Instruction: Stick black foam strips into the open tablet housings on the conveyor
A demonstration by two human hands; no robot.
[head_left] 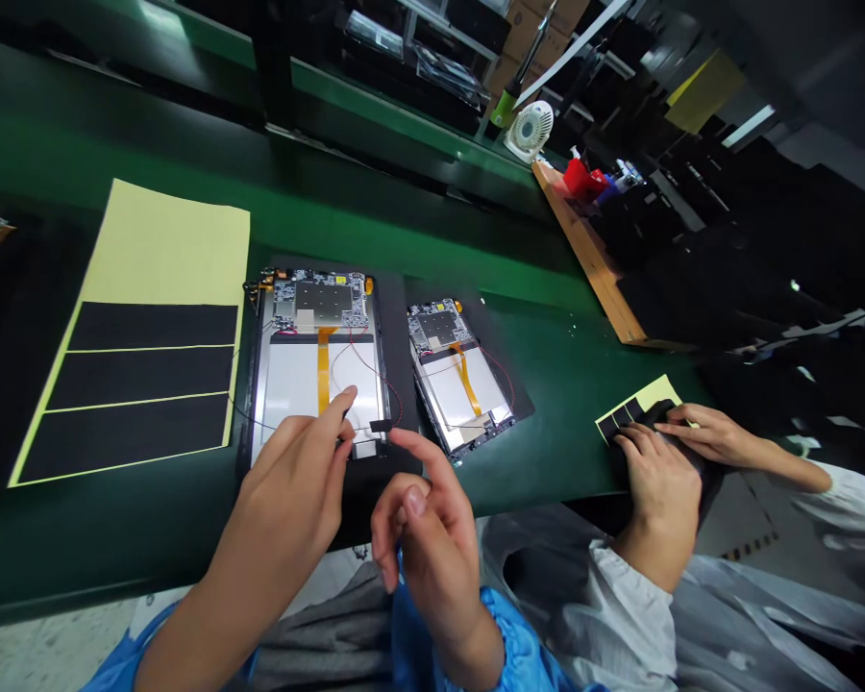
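An opened tablet (288,370) lies in front of me, showing its circuit board (322,301), silver battery area, orange ribbon cable (324,370) and thin red and black wires. My left hand (295,476) is over its lower part, index finger and thumb closed in a pinch; something small and dark shows at the fingertips, too hidden to name. My right hand (436,538) has its index finger stretched to a small black tape piece (380,426) at the tablet's lower right edge. That fingertip touches or nearly touches the tape; the other fingers curl loosely, thumb apart.
On the left lies a yellow backing sheet (165,245) with black adhesive strips (144,378). A second opened tablet (457,375) rests to the right. Beyond it, a co-worker's hands (659,471) press near a smaller yellow sheet (659,392). A white fan (530,130) stands at the back.
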